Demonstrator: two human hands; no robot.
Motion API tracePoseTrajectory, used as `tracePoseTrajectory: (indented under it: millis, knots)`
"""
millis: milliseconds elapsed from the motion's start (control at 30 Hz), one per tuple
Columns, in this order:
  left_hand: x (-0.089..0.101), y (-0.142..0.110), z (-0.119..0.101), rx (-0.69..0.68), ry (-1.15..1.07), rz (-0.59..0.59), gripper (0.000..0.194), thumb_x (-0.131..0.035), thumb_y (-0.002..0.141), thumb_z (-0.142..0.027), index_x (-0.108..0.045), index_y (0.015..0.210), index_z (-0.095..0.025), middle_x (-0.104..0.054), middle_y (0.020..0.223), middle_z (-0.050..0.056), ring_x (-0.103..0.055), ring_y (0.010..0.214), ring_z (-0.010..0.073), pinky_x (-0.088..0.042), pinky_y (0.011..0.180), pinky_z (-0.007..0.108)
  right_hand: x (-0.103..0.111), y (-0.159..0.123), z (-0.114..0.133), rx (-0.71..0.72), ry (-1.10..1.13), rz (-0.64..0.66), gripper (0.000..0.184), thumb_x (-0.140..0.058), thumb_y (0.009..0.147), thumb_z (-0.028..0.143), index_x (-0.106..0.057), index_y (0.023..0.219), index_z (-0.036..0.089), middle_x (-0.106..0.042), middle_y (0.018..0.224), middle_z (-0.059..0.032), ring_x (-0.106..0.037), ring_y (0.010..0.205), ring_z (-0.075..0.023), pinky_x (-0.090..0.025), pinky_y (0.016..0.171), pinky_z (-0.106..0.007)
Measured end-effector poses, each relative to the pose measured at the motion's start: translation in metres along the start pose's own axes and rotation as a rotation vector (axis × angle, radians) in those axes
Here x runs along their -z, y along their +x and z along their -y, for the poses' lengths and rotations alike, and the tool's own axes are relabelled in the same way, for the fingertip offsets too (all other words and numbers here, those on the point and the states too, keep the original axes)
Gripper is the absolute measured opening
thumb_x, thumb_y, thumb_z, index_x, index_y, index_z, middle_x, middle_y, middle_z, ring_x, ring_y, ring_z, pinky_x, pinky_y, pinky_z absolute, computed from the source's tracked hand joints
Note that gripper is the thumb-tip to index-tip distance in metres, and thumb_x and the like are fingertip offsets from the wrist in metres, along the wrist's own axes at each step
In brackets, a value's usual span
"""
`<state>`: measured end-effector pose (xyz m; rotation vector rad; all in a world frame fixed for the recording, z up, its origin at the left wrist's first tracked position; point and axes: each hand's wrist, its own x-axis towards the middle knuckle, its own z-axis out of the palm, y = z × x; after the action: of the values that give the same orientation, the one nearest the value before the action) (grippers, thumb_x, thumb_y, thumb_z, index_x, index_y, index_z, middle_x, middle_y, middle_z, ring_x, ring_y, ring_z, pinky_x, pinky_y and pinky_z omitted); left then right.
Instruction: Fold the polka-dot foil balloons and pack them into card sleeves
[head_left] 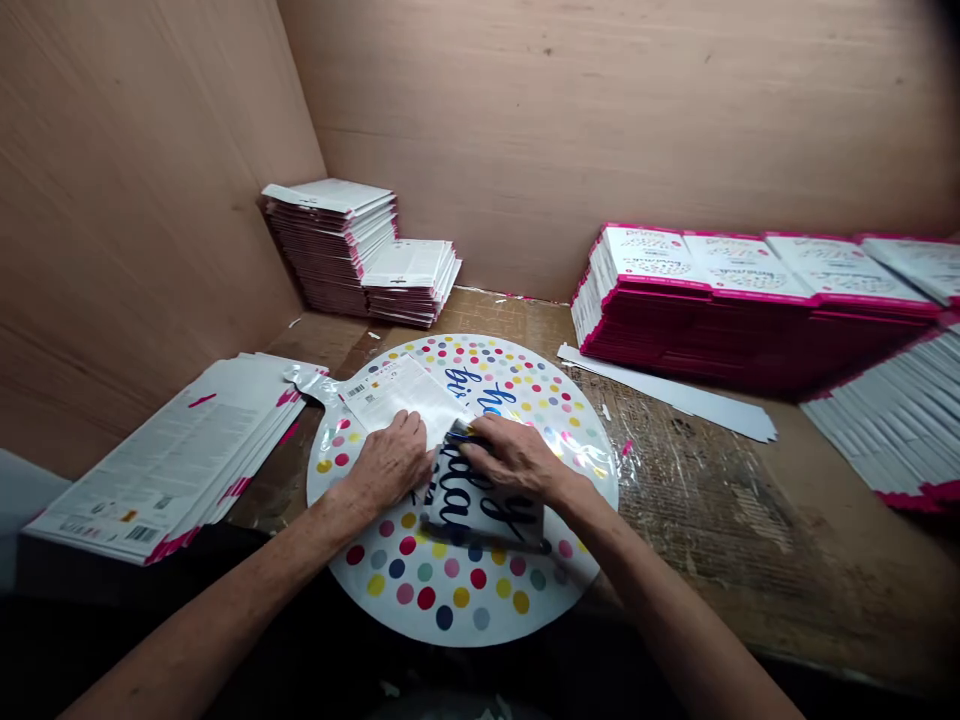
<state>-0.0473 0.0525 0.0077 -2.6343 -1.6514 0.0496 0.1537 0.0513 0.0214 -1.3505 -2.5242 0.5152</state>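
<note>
A round white foil balloon (471, 600) with coloured dots and blue script lettering lies flat before me, its tail pointing left. On top of it is a white printed card (401, 395) with a barcode at one corner. My left hand (394, 462) grips the card's lower edge, fingers close together. Beside it, my right hand (514, 455) pinches the upper edge of a folded foil balloon (480, 510), silvery with dark script letters. This folded balloon lies over the middle of the flat one. My right fingertips are partly hidden behind the fold.
Flat printed card sleeves (172, 450) lie in a pile at left. Two stacks of white sleeves (330, 240) stand in the back left corner. Pink-edged packs (750, 330) line the back right, with more sleeves (892, 430) at far right. A white strip (675, 395) lies before them.
</note>
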Motion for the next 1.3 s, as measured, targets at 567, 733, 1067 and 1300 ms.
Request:
tracePoseTrajectory:
  millis: [567, 733, 1067, 1300]
  knots:
    - [0.001, -0.006, 0.025, -0.222, -0.002, -0.156, 0.032, -0.033, 0.091, -0.004, -0.063, 0.083, -0.013, -0.069, 0.09, 0.012, -0.067, 0.083, 0.0228, -0.055, 0.07, 0.033, -0.031, 0.048, 0.003, -0.446, -0.159, -0.11, 0.022, -0.05, 0.094, 0.037, -0.06, 0.102, 0.019, -0.06, 0.113, -0.0114, -0.062, 0.09, -0.0238, -0.044, 0.072, -0.033]
    - [-0.008, -0.02, 0.014, 0.172, -0.361, -0.479, 0.045, -0.057, 0.09, -0.039, -0.055, 0.125, -0.012, -0.058, 0.134, 0.02, -0.048, 0.133, 0.0354, -0.045, 0.105, 0.049, -0.035, 0.04, -0.006, -0.481, 0.002, -0.239, 0.014, -0.055, 0.09, 0.034, -0.057, 0.088, 0.021, -0.063, 0.092, -0.0051, -0.058, 0.083, -0.0205, -0.041, 0.069, -0.029]
    - [-0.027, -0.009, -0.01, 0.676, -1.486, -0.673, 0.052, -0.073, 0.074, -0.045, -0.065, 0.112, -0.011, -0.072, 0.112, 0.013, -0.068, 0.103, 0.0282, -0.053, 0.094, 0.041, -0.036, 0.01, 0.007, -0.08, 0.157, -0.407, 0.073, -0.059, 0.087, 0.054, -0.039, 0.142, 0.01, -0.045, 0.143, -0.0231, -0.043, 0.134, -0.033, -0.044, 0.104, -0.048]
    - [-0.008, -0.038, -0.031, 0.609, -1.67, -0.517, 0.061, -0.073, 0.07, -0.06, -0.069, 0.108, -0.013, -0.074, 0.108, 0.013, -0.066, 0.107, 0.034, -0.051, 0.097, 0.047, -0.043, -0.062, 0.015, 0.483, -0.186, -0.508, 0.053, -0.042, 0.096, 0.009, -0.036, 0.148, 0.008, -0.049, 0.144, -0.0225, -0.033, 0.143, -0.0292, -0.039, 0.112, -0.051]
